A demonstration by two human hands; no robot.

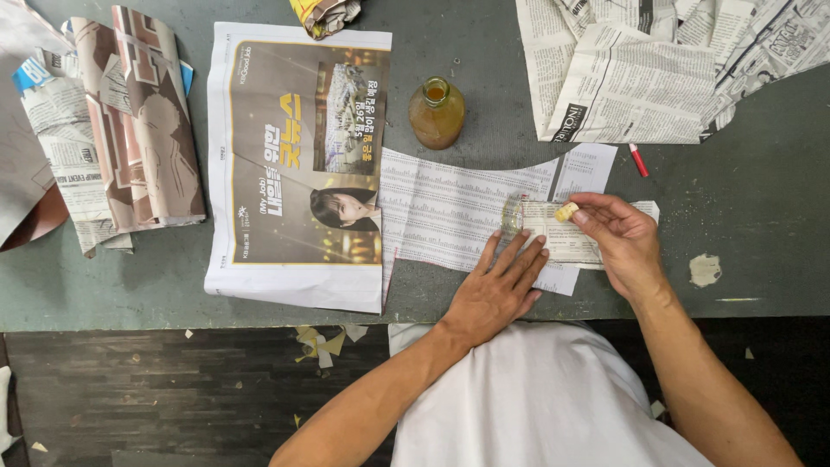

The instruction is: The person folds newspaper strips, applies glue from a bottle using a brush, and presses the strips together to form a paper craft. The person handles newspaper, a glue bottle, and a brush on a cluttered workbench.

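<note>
Far left: a pile of folded brown-and-pink printed newspaper bundles (130, 121) is lying on the grey-green worktable (761, 207).
Left of centre: a flat white-bordered newspaper page with a dark brown advertisement (298, 164) is lying open.
Centre: a small round amber glass bottle of glue (437, 112) is standing uncapped, just above the work.
Work piece: a narrow strip of newsprint with fine tabular print (450, 212) is lying across the table edge, with a folded flap (562, 238) at its right end.
Left hand (497, 290): fingers spread and pressing the strip flat.
Right hand (622, 242): fingertips pinching a small yellowish dauber (566, 211) against the flap.
Progress: the flap is looking folded and glue is seemingly going on; the sealing is looking unfinished.
</note>
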